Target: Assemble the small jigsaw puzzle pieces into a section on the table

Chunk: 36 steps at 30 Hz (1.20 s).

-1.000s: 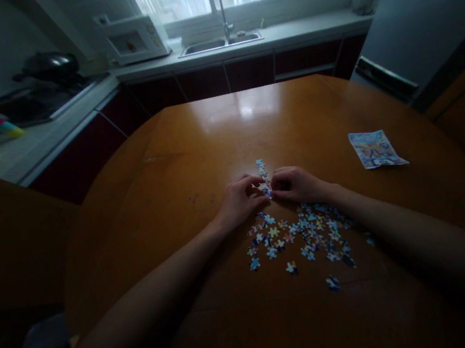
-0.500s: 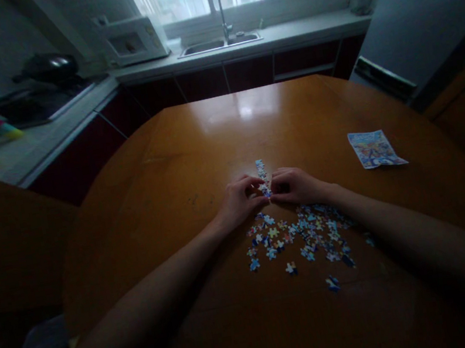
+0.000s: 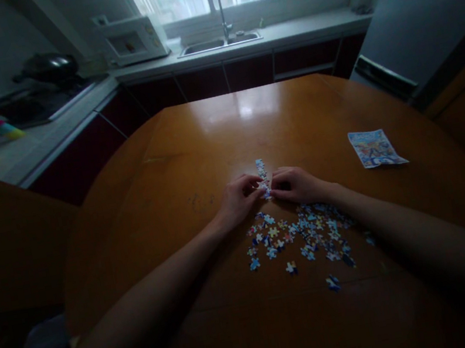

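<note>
A narrow strip of joined jigsaw puzzle pieces (image 3: 260, 168) runs away from me on the wooden table (image 3: 162, 180). At its near end, my left hand (image 3: 239, 198) pinches the edge pieces from the left, thumb and fingertips curved in. Opposite it, my right hand (image 3: 296, 184) has its fingers curled and its thumb and forefinger pressed to the same end. Fingertips partly cover the pieces there. Closer to me lies a scattered heap of loose puzzle pieces (image 3: 311, 229), part of it under my right forearm.
A creased printed sheet (image 3: 375, 148) lies on the table at the right. Single pieces, such as a blue one (image 3: 333, 283), sit apart near me. Beyond the table are a counter with a sink (image 3: 202, 47), a microwave (image 3: 132, 40) and a stove with a pan (image 3: 49, 67).
My left thumb has shifted slightly up and away from me, showing more of the strip's near end. My right hand stays almost in place; the loose pieces look the same.
</note>
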Motion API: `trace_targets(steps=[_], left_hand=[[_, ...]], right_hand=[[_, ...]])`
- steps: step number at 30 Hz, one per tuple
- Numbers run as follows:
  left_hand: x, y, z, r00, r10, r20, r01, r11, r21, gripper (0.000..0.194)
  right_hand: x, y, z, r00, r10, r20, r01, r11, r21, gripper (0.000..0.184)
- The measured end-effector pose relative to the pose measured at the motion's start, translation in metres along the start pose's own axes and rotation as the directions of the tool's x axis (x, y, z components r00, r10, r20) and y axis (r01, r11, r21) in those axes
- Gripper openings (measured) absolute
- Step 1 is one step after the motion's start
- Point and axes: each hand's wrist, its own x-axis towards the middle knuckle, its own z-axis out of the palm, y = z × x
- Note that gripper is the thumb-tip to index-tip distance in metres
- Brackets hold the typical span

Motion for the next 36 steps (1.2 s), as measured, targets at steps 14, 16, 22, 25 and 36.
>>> trace_targets(steps=[14,16,22,25,36], left_hand=[[0.001,0.000,0.001,0.998,-0.045,-0.043,0.048,0.997,0.058,0.016],[0.002,0.000,0.000,0.997,-0.057,-0.057,0.060,0.997,0.043,0.017],[0.001,0.003,-0.001,0.995,-0.081,-0.056,0.083,0.996,0.028,0.021],[0.001,0.004,-0.001,0.995,-0.085,-0.057,0.087,0.996,0.033,0.022],[0.010,0.005,-0.020,0.953,-0.089,0.291,0.095,0.995,-0.006,0.022]], right_hand=[[0.000,0.000,-0.001,1.000,0.018,-0.006,-0.018,1.000,0.013,0.017],[0.000,0.000,-0.001,1.000,0.016,-0.002,-0.016,1.000,0.017,0.017],[0.000,0.002,0.001,0.999,0.035,0.001,-0.035,0.999,0.017,0.017],[0.000,0.002,0.001,0.999,0.043,-0.002,-0.043,0.999,0.015,0.017],[0.000,0.003,0.001,0.998,0.058,-0.019,-0.057,0.998,0.030,0.019]])
